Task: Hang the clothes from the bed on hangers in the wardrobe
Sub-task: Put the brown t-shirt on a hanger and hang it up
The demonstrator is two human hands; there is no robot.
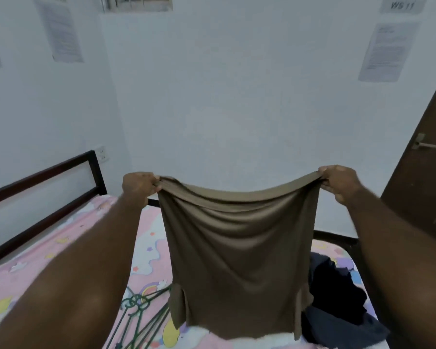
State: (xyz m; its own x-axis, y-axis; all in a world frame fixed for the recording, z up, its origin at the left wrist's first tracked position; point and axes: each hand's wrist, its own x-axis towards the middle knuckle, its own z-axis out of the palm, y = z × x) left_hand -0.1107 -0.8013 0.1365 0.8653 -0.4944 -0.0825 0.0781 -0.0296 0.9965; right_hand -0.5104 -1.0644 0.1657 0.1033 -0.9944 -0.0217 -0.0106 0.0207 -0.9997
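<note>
While aloft, garment edge between left hand, right hand.

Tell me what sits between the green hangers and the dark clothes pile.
In the head view, the brown garment hangs there, gripped by the left hand and right hand.

1 bed; above it 2 hands (left hand, right hand) w/ 1 brown garment; on it 1 dark clothes pile, several green hangers (cnt unclear); behind it 3 wall sheets; right of it 1 door.
</note>
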